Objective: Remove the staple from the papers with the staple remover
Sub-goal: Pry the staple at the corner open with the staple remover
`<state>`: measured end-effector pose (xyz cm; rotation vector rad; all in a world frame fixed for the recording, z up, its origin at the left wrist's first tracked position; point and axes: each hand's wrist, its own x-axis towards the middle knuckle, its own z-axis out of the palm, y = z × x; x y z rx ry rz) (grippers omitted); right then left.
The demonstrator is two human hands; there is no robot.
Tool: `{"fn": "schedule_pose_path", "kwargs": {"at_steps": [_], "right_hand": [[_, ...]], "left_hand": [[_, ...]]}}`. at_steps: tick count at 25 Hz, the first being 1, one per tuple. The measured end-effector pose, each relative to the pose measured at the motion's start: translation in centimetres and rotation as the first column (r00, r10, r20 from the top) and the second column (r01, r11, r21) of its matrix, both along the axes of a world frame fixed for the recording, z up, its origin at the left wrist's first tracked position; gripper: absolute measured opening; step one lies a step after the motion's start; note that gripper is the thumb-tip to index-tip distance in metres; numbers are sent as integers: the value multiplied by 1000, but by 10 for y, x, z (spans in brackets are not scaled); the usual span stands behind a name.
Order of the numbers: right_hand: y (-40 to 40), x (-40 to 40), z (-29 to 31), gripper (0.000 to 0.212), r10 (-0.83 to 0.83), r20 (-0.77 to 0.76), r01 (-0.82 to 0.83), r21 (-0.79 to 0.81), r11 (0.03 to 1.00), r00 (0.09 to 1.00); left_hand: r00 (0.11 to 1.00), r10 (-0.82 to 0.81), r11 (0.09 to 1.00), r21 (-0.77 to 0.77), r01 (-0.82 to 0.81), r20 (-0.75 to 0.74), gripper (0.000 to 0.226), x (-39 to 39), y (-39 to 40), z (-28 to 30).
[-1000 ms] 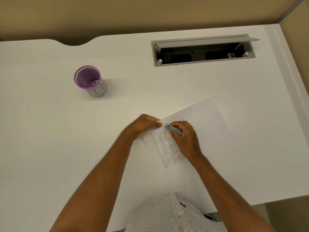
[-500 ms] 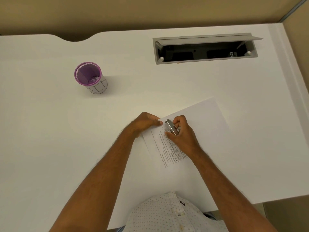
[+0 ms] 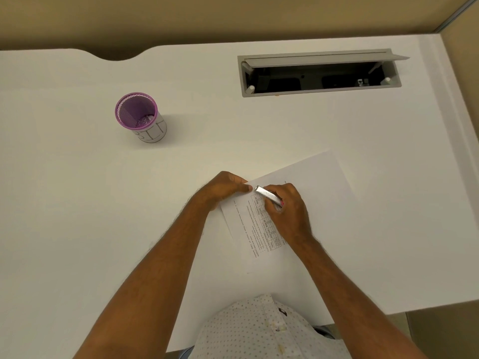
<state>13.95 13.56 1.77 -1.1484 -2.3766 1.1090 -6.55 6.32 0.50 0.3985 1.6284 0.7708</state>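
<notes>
White printed papers (image 3: pixel 308 177) lie at an angle on the white desk (image 3: pixel 77 203), with text and a table on the top sheet. My left hand (image 3: pixel 223 189) presses its fingertips on the papers' upper left corner. My right hand (image 3: pixel 290 211) grips a slim silver staple remover (image 3: pixel 267 195), its tip lying low at that same corner, right beside my left fingertips. The staple itself is too small to make out.
A purple mesh pen cup (image 3: pixel 138 116) with a paper label stands at the back left. An open grey cable hatch (image 3: pixel 318 73) is set into the desk at the back right. The desk's right edge runs close to the papers.
The staple remover was tipped up steeply half a second ago; now it lies flatter again, tip at the corner. My left hand has kept its hold on the papers.
</notes>
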Motion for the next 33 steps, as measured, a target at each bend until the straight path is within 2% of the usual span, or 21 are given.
{"fn": "schedule_pose_path", "kwargs": {"at_steps": [7, 16, 22, 26, 33], "right_hand": [[2, -3, -6, 22, 16, -19, -16, -12, 1000, 1000], [3, -4, -14, 18, -39, -15, 38, -65, 997, 999], [1, -5, -17, 18, -91, -47, 82, -169, 982, 995], [-1, -6, -20, 22, -123, -79, 100, -243, 965, 989], [-1, -5, -29, 22, -103, -64, 85, -239, 967, 993]], "left_hand": [[1000, 1, 1000, -18, -1, -2, 18, -1, 2, -2], [999, -36, 996, -79, 36, 2, 22, -4, 6, -3], [999, -31, 995, -97, 32, 9, 18, -4, 8, -1], [1000, -30, 993, -110, 31, 7, 26, -3, 8, 1], [998, 52, 992, -118, -54, -19, 28, 4, 9, 2]]}}
